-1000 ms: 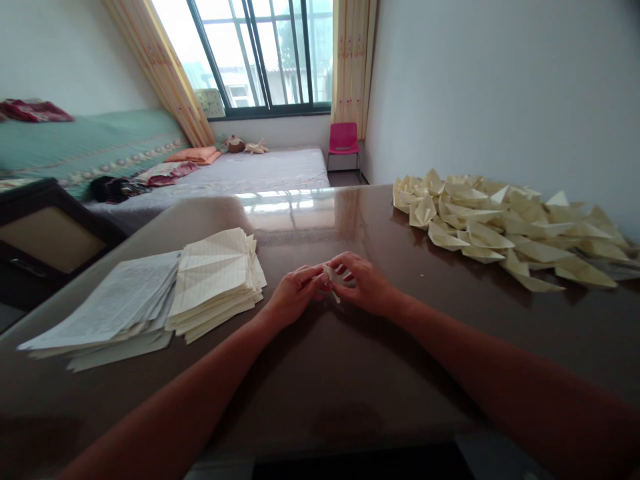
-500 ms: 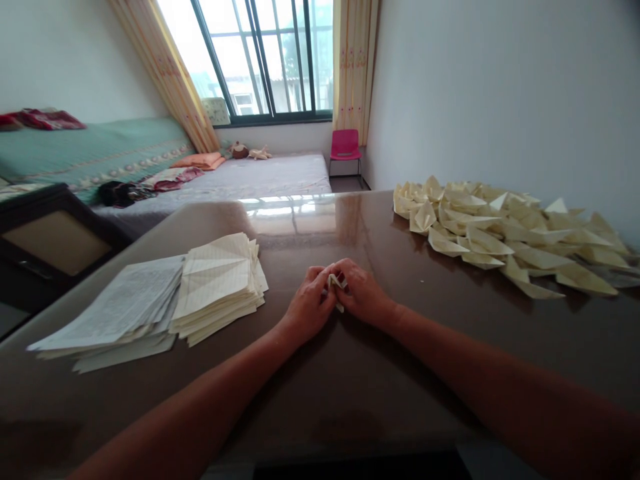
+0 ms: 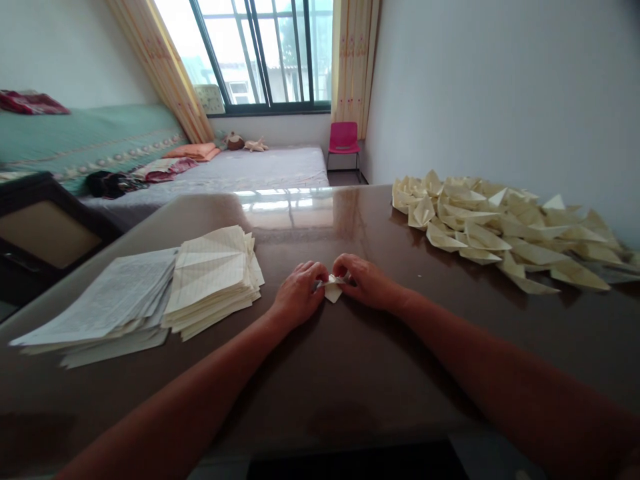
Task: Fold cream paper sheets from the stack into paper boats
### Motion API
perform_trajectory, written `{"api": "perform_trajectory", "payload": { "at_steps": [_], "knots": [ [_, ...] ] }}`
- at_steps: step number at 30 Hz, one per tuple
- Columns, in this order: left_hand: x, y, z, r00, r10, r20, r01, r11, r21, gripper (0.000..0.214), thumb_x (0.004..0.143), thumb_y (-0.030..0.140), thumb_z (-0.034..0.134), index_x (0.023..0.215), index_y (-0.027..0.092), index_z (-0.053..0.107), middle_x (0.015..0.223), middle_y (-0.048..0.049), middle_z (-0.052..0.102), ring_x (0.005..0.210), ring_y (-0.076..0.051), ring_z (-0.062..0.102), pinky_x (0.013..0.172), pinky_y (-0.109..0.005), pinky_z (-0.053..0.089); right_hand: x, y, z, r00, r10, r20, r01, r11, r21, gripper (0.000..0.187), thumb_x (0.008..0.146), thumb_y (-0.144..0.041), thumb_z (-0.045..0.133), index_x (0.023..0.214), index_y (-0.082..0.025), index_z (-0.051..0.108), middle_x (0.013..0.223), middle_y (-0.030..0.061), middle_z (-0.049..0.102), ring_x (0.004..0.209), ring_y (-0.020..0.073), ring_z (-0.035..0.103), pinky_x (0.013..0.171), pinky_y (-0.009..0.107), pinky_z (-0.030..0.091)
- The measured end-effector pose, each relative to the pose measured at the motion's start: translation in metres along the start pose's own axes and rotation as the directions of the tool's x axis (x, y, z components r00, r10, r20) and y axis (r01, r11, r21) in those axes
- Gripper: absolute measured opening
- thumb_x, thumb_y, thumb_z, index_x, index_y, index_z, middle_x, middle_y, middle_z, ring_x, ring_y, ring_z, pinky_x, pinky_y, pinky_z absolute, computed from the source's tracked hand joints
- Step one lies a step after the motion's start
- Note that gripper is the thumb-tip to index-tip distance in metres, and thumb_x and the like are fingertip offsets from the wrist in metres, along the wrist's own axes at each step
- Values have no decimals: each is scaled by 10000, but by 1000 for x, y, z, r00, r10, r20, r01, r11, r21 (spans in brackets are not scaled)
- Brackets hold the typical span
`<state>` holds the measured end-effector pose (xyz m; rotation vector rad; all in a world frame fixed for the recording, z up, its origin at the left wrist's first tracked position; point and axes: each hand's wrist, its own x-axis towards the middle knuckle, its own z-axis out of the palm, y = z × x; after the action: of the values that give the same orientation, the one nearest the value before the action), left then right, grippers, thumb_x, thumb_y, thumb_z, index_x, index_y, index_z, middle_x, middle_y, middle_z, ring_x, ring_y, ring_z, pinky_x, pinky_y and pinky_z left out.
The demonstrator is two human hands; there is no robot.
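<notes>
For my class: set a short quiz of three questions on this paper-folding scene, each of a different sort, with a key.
1. Multiple choice: what do the left hand and right hand pinch between them?
A. a pen
B. a small folded paper
C. scissors
2. True or false: the pile of folded shapes lies on the table, to the right of the hands.
3. Fill in: the stack of sheets lies to the ___ of the hands.

Key: 1 B. 2 True. 3 left.
</notes>
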<state>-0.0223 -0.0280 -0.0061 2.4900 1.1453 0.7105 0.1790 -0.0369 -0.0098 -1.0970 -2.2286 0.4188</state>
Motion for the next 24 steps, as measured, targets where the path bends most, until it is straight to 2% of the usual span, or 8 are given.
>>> {"api": "perform_trajectory", "payload": {
  "at_steps": [6, 12, 15, 19, 24],
  "knots": [
    [-7, -2, -16, 991, 77, 109, -97, 978, 185, 167, 894, 260, 484, 959, 251, 637, 988, -17, 631, 904, -174, 582, 745, -268, 454, -3, 2, -19, 981, -81, 174, 86, 996, -23, 153, 810, -130, 586, 927, -210, 641, 921, 24, 630, 878, 160, 564, 793, 271, 434],
    [-9, 0, -23, 969, 145, 199, -191, 953, 235, 235, 931, 255, 450, 966, 250, 681, 992, -39, 666, 967, -181, 571, 811, -280, 482, -5, -2, -31, 954, -137, 267, 162, 984, -71, 220, 864, -200, 572, 1019, -277, 707, 1005, 35, 661, 935, 174, 591, 814, 285, 435],
    [-10, 4, -26, 958, 195, 211, -245, 937, 247, 272, 937, 217, 424, 996, 234, 688, 1035, -62, 664, 1010, -202, 558, 844, -313, 491, -5, -4, -30, 949, -167, 269, 199, 975, -95, 200, 890, -273, 562, 1001, -301, 726, 973, 33, 667, 907, 172, 590, 796, 282, 432],
    [-12, 9, -29, 912, 304, 275, -369, 900, 231, 327, 922, 159, 423, 1163, 243, 627, 1105, -58, 657, 1033, -193, 565, 896, -318, 486, -4, -4, -27, 958, -162, 238, 189, 977, -97, 214, 910, -291, 540, 992, -316, 736, 938, 29, 666, 863, 158, 589, 768, 268, 430],
    [-16, 17, -30, 876, 264, 403, -416, 838, 354, 318, 899, 142, 473, 1177, 221, 607, 1158, -52, 655, 1032, -204, 603, 873, -321, 497, -5, -11, -29, 946, -153, 284, 205, 966, -161, 209, 898, -252, 557, 1006, -306, 728, 943, 34, 657, 876, 168, 585, 766, 278, 432]
  ]
}}
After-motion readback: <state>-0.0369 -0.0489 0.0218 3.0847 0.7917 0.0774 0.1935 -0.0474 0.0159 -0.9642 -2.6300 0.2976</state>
